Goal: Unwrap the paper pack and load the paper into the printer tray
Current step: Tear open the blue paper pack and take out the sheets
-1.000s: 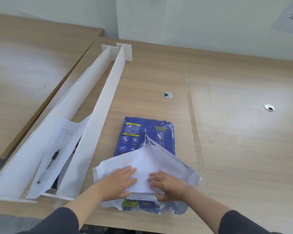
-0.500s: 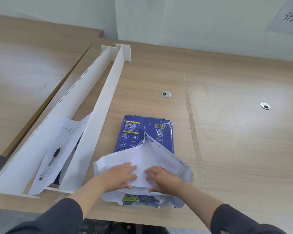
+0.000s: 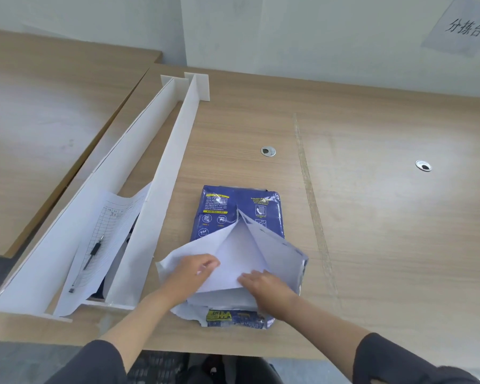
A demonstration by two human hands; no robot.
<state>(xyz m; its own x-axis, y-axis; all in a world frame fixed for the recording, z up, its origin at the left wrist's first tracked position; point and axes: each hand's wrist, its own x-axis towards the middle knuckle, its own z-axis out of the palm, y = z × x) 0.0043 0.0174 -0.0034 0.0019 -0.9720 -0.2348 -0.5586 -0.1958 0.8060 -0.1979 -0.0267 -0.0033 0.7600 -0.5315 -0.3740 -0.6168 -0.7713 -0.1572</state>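
Gaping nr end, blue paper pack [image 3: 240, 212] shows wht sheets [image 3: 225, 297].

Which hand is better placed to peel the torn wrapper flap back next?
Left, probably: the left hand pinches the wrapper flap at its edge, while the right hand lies flat on the paper.
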